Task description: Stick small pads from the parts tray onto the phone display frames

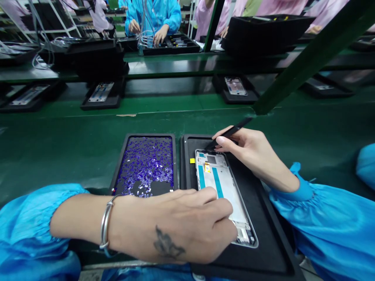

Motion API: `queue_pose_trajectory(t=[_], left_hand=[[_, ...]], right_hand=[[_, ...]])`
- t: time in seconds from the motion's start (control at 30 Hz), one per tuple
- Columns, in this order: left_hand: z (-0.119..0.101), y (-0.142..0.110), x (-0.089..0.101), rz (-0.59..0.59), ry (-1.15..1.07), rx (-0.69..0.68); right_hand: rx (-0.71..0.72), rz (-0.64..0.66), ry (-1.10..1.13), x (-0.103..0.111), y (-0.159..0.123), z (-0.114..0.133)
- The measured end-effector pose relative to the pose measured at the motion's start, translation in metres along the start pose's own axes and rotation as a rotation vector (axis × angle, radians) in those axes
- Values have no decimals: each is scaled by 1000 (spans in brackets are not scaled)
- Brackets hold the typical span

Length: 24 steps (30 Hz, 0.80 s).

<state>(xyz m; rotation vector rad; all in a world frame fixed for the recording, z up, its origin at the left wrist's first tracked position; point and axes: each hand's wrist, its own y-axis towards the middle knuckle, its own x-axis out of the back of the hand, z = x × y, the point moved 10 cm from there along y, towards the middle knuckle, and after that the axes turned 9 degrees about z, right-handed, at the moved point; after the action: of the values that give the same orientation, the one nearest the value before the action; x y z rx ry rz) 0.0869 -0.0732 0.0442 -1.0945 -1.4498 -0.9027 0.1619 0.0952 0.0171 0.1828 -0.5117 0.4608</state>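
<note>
A silver phone frame (231, 195) with teal strips and a small yellow-orange flex piece (207, 167) lies in a black foam tray (263, 249). My left hand (181, 226) is closed over the frame's lower left side, fingers curled down on it; the fingertips are hidden. Between thumb and fingers, my right hand (243, 150) grips black tweezers (236, 128), their tip at the frame's top edge. A yellow tab (192, 160) sticks out at the frame's left side. Left of this tray, a second black tray (127, 142) holds many tiny purple-edged pieces (149, 164), partly covered by my left hand.
Further off on the green bench, black trays with phone frames (101, 92) (236, 86) stand in a row. A green post (295, 64) slants down at the right. Across the line a co-worker in blue (154, 17) handles cables; others wear pink.
</note>
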Motion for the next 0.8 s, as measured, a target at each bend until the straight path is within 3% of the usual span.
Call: queue_pose_trajectory(t=[0.13, 0.5, 0.8], left_hand=[[-2, -1, 1, -10, -6, -11], [-4, -1, 0, -7, 25, -27], [-4, -2, 3, -7, -2, -13]], right_hand=[[36, 23, -97, -1, 0, 4], [-3, 1, 1, 0, -1, 3], [96, 18, -153, 0, -3, 11]])
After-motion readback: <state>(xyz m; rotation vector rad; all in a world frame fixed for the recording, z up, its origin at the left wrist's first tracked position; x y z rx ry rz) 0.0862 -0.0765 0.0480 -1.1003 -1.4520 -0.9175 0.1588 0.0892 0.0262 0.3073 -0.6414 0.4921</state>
